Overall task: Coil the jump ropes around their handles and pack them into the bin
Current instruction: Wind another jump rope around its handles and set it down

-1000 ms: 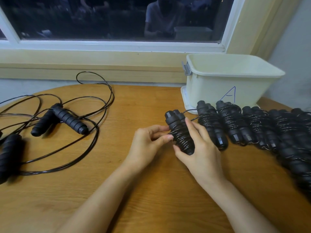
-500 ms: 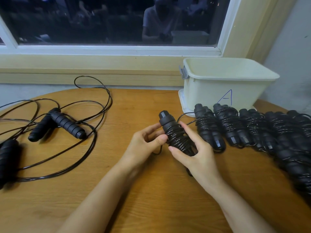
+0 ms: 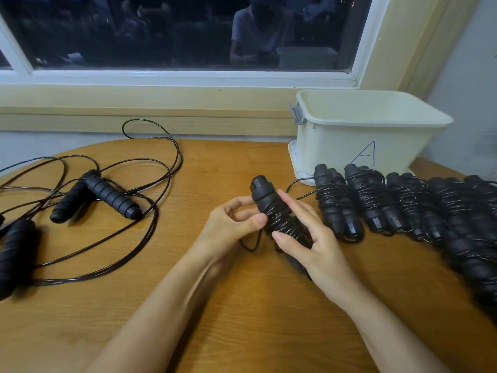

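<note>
Since a second ago the wound jump rope [image 3: 271, 208] has tipped from showing two handle caps side by side to showing one cap, leaning up and to the left. A short loop of cord [image 3: 252, 244] now hangs out below the left hand.

Head view: the left hand [image 3: 234, 224] pinches the bundle, with its thumb pressed on the coils and its forefinger against the upper handle. The right hand [image 3: 309, 243] is wrapped round the bundle's lower half, thumb across the front and fingers lying along the far side. The bundle is held just above the table, between the two hands.

The table [image 3: 242, 305] is round-edged, orange-brown wood with visible grain. On its left lie loose jump ropes [image 3: 107, 195], their black ribbed handles crossed and their thin cords sprawled in wide loops. To the right a row of coiled ropes [image 3: 376, 205] lies side by side and runs off toward the right edge.

Behind that row stands a cream bin [image 3: 349, 141] with a blue letter A [image 3: 365, 154] on its front and a grey latch [image 3: 297, 114] on its left end. It rests on a white lid or tray [image 3: 294, 162].

A cream ledge [image 3: 134, 98] runs beneath a white-framed window [image 3: 188, 28]. The glass is dark and reflects a seated person and the bin. A pale wall [image 3: 470, 103] closes the right side.
</note>
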